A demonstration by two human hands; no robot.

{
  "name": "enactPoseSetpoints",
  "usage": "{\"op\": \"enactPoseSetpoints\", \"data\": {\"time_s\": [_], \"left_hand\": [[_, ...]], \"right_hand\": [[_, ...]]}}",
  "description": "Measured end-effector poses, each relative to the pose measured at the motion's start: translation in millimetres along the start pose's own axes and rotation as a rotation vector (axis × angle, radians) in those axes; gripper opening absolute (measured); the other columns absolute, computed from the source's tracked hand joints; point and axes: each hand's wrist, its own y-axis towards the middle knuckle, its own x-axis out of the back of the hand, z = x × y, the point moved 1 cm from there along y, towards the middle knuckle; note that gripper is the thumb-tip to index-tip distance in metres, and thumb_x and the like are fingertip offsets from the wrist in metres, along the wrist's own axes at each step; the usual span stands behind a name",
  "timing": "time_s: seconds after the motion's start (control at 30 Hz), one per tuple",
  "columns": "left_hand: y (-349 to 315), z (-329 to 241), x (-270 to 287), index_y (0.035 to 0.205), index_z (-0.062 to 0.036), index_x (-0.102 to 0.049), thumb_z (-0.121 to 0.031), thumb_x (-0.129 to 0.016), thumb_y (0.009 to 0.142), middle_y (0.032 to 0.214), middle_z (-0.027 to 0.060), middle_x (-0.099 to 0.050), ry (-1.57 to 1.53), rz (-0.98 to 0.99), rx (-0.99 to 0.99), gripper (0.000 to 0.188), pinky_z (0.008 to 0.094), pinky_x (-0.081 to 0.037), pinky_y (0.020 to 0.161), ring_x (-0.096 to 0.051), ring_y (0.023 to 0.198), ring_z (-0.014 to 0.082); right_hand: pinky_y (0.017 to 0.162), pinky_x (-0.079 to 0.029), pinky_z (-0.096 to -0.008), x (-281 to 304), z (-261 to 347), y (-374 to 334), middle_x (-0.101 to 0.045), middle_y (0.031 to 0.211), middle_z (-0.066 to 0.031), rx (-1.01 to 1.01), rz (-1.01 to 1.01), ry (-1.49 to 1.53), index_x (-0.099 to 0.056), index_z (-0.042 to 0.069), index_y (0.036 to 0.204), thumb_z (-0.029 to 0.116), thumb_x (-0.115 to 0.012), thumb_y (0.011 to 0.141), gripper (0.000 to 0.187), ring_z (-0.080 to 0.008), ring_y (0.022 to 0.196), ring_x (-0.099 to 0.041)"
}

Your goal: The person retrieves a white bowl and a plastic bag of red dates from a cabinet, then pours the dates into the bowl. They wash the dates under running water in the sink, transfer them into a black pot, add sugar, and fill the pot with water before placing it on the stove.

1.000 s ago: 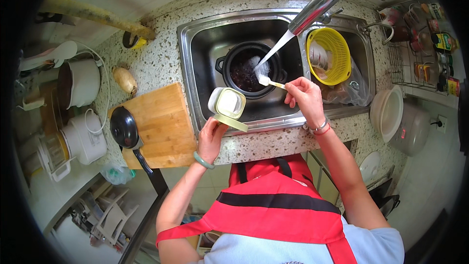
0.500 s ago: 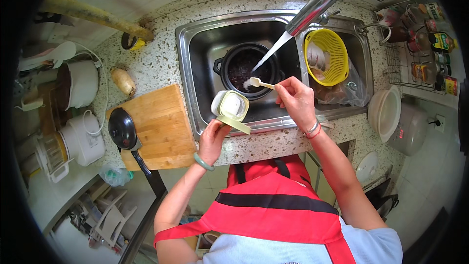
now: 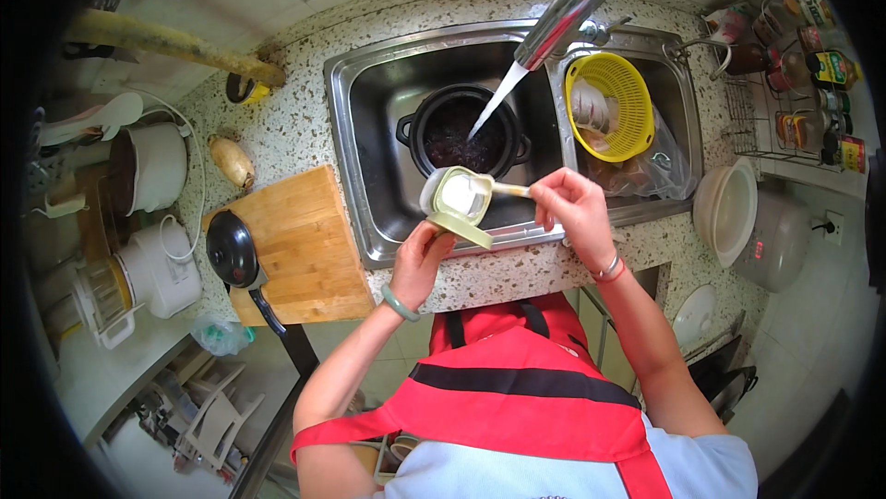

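Note:
My left hand [image 3: 423, 264] grips a small clear container [image 3: 459, 196] of white powder, its pale green lid [image 3: 461, 229] flipped open toward me. In my right hand [image 3: 574, 213] is a small white spoon [image 3: 511, 190], held by its handle between thumb and fingers. The spoon's bowl is at the container's mouth, over the powder. Just beyond the container a black two-handled pot [image 3: 416, 137] sits in the left sink basin [image 3: 377, 176]. Water runs from the faucet [image 3: 577, 14] into the pot, onto dark contents that I cannot make out.
The right basin holds a yellow basket [image 3: 635, 93] with pale food and a clear plastic bag [image 3: 669, 176]. Left of the sink lie a wooden cutting board [image 3: 300, 240], a black lidded pan [image 3: 231, 248] and a brownish root vegetable [image 3: 231, 162]. White bowls [image 3: 729, 208] stand at right.
My right hand has drawn the spoon back from above the pot to the container. White powder was on the spoon earlier. The container has shifted slightly right.

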Motion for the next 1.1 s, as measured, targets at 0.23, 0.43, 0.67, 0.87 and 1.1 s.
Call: {"op": "enactPoseSetpoints", "data": {"time_s": [0.23,0.43,0.67,0.87,1.1], "left_hand": [[14,-21,-49,0.098,-0.0003,-0.060,-0.006,-0.059,0.092,0.087,0.0065,-0.056,0.026,0.154,-0.153,0.009,0.0269,-0.046,0.068,-0.056,0.075,0.0136],[36,-45,-100,0.101,0.0001,-0.058,-0.017,-0.059,0.096,0.083,0.0023,-0.051,-0.058,0.282,-0.148,0.018,0.0243,-0.043,0.065,-0.047,0.072,0.0083],[86,-86,-200,0.098,-0.0006,-0.059,-0.025,-0.061,0.095,0.075,-0.0032,-0.050,-0.081,0.399,-0.195,0.025,0.0235,-0.038,0.059,-0.041,0.067,0.0046],[146,-136,-325,0.095,-0.0015,-0.055,-0.033,-0.042,0.102,0.081,0.0008,-0.056,-0.181,0.521,-0.118,0.035,0.0262,-0.044,0.069,-0.051,0.074,0.0104],[263,-146,-466,0.095,-0.0013,-0.055,-0.033,-0.040,0.101,0.085,0.0028,-0.057,-0.139,0.679,-0.297,0.036,0.0275,-0.047,0.071,-0.053,0.075,0.0114]], "right_hand": [[0.061,-0.035,-0.0322,4,9,-8,-0.050,0.070,0.0020,0.917,-0.175,-0.981,-0.068,0.016,0.081,0.014,-0.074,0.073,0.010,-0.0164,0.066,-0.050],[0.086,-0.043,-0.0290,73,12,-20,-0.054,0.107,-0.0088,0.483,-0.182,-0.201,-0.062,0.006,0.122,0.019,-0.061,0.091,0.035,-0.0161,0.094,-0.055],[0.084,-0.044,-0.0292,157,27,-27,-0.050,0.122,-0.0061,0.513,-0.613,-0.319,-0.053,0.007,0.129,0.005,-0.068,0.081,0.050,-0.0171,0.099,-0.051],[0.090,-0.041,-0.0369,245,42,-14,-0.056,0.118,-0.0092,0.615,-0.853,-0.725,-0.062,0.003,0.114,0.005,-0.059,0.088,0.027,-0.0277,0.101,-0.048],[0.104,-0.035,-0.0435,347,35,26,-0.046,0.136,-0.0239,0.469,-0.832,-0.890,-0.053,-0.010,0.120,0.013,-0.047,0.096,0.034,-0.0369,0.124,-0.041]]}}
